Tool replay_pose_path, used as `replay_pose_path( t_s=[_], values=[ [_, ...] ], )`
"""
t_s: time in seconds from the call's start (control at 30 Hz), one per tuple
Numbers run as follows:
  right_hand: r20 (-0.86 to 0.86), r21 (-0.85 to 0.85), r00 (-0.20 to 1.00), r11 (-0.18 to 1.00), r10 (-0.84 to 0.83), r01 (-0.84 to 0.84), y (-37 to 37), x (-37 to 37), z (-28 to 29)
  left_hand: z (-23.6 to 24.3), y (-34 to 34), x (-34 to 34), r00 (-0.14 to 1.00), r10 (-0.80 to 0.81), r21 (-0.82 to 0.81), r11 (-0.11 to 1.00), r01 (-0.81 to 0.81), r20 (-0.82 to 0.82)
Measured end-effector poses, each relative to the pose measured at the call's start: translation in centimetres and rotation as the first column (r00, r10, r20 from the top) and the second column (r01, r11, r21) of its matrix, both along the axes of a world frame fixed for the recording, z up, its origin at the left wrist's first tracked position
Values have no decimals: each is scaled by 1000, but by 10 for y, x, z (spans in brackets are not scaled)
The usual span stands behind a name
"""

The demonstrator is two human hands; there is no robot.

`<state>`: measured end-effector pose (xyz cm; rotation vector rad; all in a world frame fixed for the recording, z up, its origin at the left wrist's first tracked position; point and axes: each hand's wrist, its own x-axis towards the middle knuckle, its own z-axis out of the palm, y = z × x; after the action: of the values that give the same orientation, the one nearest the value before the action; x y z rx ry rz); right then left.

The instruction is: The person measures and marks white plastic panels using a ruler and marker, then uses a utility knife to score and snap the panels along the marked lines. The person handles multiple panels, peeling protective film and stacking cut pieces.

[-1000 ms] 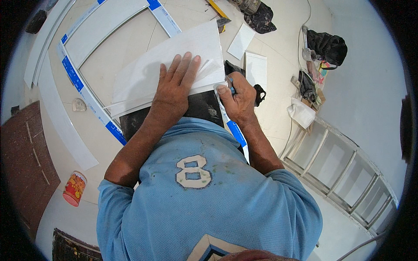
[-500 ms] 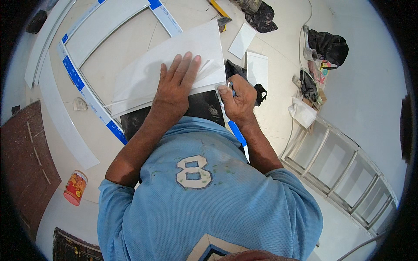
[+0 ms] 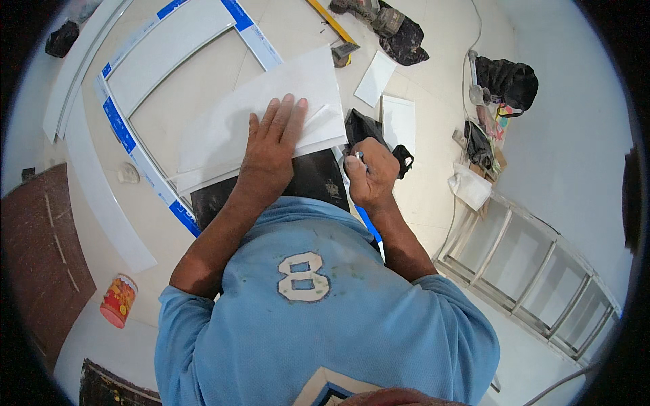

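A white panel (image 3: pixel 291 78) lies tilted across my dark-clothed lap (image 3: pixel 315 172). My left hand (image 3: pixel 271 149) presses flat on it, fingers stretched out and holding nothing. Under those fingertips the surface shows a thin loose flap or crease. Just off the panel's near right corner, my right hand (image 3: pixel 374 172) is closed in a fist around a small tool. Only a bit of the tool, bluish and pale, shows between thumb and fingers, so its kind is hidden. Below that fist runs a white strip with blue film (image 3: pixel 367 222), partly covered by my forearm.
A white frame with blue-printed film (image 3: pixel 118 125) lies left and ahead. Long white strips (image 3: pixel 101 183) lie farther left, near a red tub (image 3: pixel 118 300). A yellow-edged tool (image 3: pixel 330 24), white offcuts (image 3: pixel 398 125) and black bags (image 3: pixel 404 40) lie ahead. At right stands a ladder (image 3: pixel 528 271).
My right hand has drawn slightly toward me and away from the panel's corner. My left hand stays flat on the panel. The whole view has shifted a little.
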<state>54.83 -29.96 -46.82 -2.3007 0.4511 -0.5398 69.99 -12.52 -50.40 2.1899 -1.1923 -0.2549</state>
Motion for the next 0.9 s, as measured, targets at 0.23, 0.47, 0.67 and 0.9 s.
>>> replay_pose_path(
  t_s=[0.23,0.47,0.67,0.9],
  values=[
    [-577,182,781,894,-239,409,-73,19,5,-1,7,-12,998,-13,-37,999,15,60],
    [-446,350,894,927,36,137,-56,26,6,12,23,-22,998,-42,-63,997,45,51],
    [-292,136,955,991,56,-16,-35,41,7,25,26,-29,997,-58,-75,995,61,50],
    [-133,172,991,984,-16,39,-15,32,-1,31,24,-38,995,-84,-103,991,89,58]
  ],
)
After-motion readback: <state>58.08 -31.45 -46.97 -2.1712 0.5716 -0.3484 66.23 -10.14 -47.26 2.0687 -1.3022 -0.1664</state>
